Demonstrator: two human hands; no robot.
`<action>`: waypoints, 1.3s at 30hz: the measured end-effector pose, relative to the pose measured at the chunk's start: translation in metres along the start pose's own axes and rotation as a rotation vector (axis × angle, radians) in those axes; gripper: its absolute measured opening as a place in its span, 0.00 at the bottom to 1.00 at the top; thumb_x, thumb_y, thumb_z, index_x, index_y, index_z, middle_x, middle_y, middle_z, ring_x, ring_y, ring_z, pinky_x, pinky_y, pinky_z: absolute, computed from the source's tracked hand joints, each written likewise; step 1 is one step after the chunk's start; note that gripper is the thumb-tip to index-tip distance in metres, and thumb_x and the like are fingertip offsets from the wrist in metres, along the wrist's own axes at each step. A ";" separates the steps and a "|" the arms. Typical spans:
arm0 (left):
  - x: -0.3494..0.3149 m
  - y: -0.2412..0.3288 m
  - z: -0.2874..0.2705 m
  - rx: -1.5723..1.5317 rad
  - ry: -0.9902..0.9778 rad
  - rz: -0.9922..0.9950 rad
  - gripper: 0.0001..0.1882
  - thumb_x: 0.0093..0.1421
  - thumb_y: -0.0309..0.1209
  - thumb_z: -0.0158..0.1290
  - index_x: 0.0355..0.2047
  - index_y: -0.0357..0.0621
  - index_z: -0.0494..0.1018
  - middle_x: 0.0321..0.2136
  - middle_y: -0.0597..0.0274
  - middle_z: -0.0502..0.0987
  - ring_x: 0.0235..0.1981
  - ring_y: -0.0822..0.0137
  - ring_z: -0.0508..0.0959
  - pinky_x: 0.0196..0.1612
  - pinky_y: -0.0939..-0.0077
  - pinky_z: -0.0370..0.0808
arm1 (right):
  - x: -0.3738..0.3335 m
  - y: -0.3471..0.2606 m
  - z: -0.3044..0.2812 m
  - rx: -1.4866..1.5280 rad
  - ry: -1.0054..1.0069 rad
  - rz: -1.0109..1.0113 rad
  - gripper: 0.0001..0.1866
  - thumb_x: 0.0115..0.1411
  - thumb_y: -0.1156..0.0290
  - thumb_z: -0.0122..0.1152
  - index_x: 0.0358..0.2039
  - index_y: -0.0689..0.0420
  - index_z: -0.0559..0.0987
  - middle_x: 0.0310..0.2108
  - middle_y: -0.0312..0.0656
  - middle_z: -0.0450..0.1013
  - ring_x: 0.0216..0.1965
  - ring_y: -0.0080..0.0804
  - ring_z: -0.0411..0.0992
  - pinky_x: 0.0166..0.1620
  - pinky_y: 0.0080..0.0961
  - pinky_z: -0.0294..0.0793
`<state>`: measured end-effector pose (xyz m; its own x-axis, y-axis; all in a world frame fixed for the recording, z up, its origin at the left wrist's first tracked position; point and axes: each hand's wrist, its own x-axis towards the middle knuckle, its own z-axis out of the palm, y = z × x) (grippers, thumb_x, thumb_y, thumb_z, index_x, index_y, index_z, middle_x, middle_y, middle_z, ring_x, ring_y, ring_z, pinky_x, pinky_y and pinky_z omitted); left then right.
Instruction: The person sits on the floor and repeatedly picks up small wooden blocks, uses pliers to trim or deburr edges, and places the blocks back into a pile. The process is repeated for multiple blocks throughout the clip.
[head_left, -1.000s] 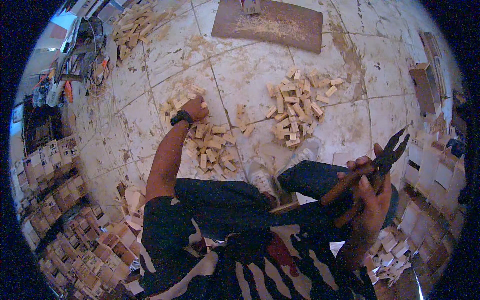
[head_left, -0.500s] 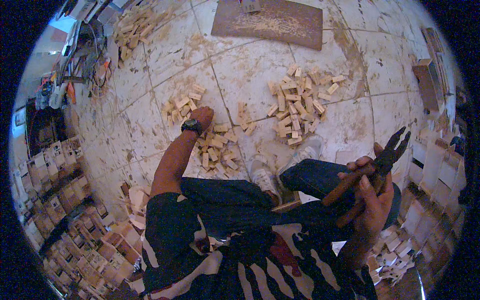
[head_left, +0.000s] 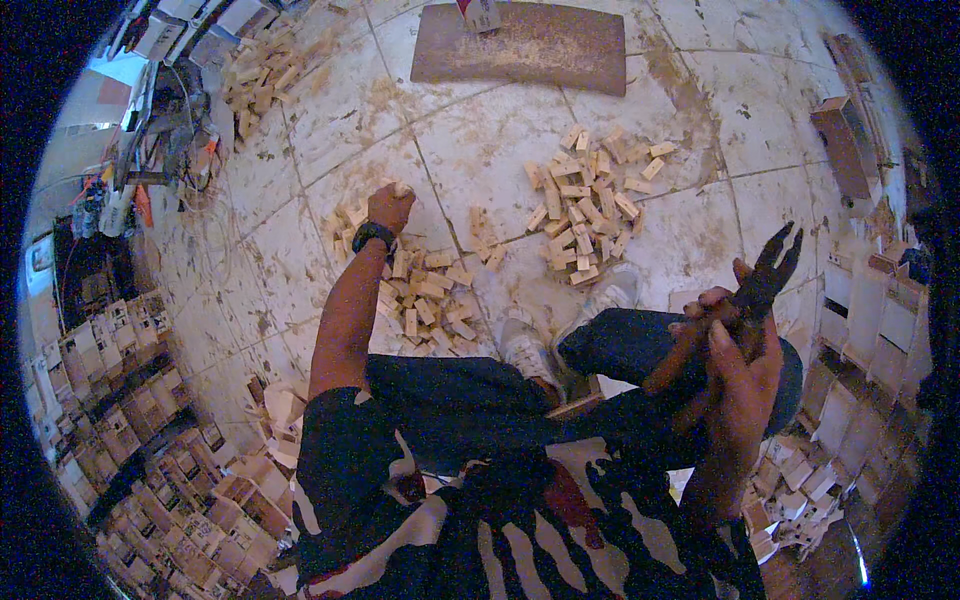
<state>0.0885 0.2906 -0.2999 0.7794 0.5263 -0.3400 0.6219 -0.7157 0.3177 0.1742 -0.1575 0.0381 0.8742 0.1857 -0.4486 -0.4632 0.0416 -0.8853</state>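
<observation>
My left hand [head_left: 391, 210], a dark watch on its wrist, is closed at the upper edge of the left pile of small pale wooden blocks [head_left: 432, 284]. A pale wooden block [head_left: 402, 188] shows at its fingers, most of it hidden by the hand. On the right, above my knee, my right hand [head_left: 742, 350] is wrapped round the handles of dark, worn pliers [head_left: 768, 275]. Their jaws point up and away from me, slightly parted, with nothing between them. Another heap of wooden blocks [head_left: 585, 205] lies on the floor beyond my shoes.
A brown board [head_left: 520, 60] lies at the far side of the dusty tiled floor. More wooden pieces [head_left: 262, 80] lie at the far left, near cables and tools. Stacked wooden parts [head_left: 150, 430] fill the left side; others [head_left: 875, 310] stand on the right.
My left hand has moved a little farther away and left over the pile, and a pale block now shows at its fingers. The right hand keeps its hold on the pliers.
</observation>
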 end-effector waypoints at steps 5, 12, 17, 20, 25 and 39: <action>-0.017 0.032 -0.043 -0.464 0.011 -0.158 0.20 0.51 0.45 0.52 0.26 0.37 0.75 0.22 0.57 0.79 0.19 0.66 0.77 0.28 0.73 0.74 | -0.001 0.004 -0.006 -0.146 -0.039 0.050 0.28 0.56 0.77 0.55 0.57 0.62 0.60 0.37 0.41 0.69 0.38 0.29 0.70 0.43 0.29 0.75; -0.106 0.139 -0.115 -0.919 -0.108 0.036 0.12 0.55 0.37 0.51 0.25 0.41 0.75 0.20 0.65 0.76 0.18 0.75 0.71 0.20 0.83 0.64 | 0.005 0.040 -0.001 -0.392 -0.152 -0.077 0.21 0.55 0.77 0.57 0.49 0.59 0.65 0.38 0.39 0.70 0.38 0.26 0.70 0.41 0.26 0.75; -0.176 0.209 -0.134 -1.244 -0.194 0.064 0.10 0.55 0.35 0.52 0.25 0.41 0.74 0.18 0.68 0.73 0.17 0.78 0.68 0.19 0.84 0.61 | -0.001 0.066 0.024 -0.443 -0.157 -0.131 0.19 0.53 0.74 0.60 0.46 0.57 0.68 0.31 0.34 0.71 0.20 0.18 0.63 0.23 0.18 0.67; -0.206 0.239 -0.133 -1.351 -0.295 -0.017 0.09 0.55 0.35 0.53 0.26 0.42 0.73 0.21 0.67 0.73 0.19 0.78 0.69 0.19 0.85 0.61 | -0.014 0.068 0.032 -0.418 -0.188 -0.311 0.21 0.53 0.68 0.62 0.46 0.57 0.69 0.31 0.39 0.72 0.29 0.30 0.70 0.34 0.28 0.70; -0.237 0.250 -0.128 -1.347 -0.361 0.009 0.11 0.57 0.38 0.48 0.26 0.44 0.70 0.20 0.70 0.70 0.20 0.78 0.67 0.21 0.84 0.62 | -0.029 0.066 0.039 -0.407 -0.108 -0.347 0.18 0.53 0.66 0.63 0.42 0.57 0.69 0.30 0.40 0.73 0.30 0.37 0.73 0.36 0.33 0.72; -0.196 0.156 -0.022 -0.430 0.130 0.235 0.14 0.57 0.41 0.47 0.34 0.44 0.72 0.22 0.52 0.75 0.23 0.53 0.75 0.27 0.57 0.71 | -0.019 0.043 -0.003 -0.320 -0.063 -0.229 0.16 0.55 0.70 0.60 0.43 0.60 0.69 0.28 0.39 0.72 0.29 0.28 0.72 0.35 0.26 0.72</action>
<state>0.0350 0.0859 -0.1642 0.8880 0.4460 -0.1117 0.3827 -0.5824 0.7172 0.1378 -0.1618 0.0078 0.9344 0.2670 -0.2358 -0.1799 -0.2176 -0.9593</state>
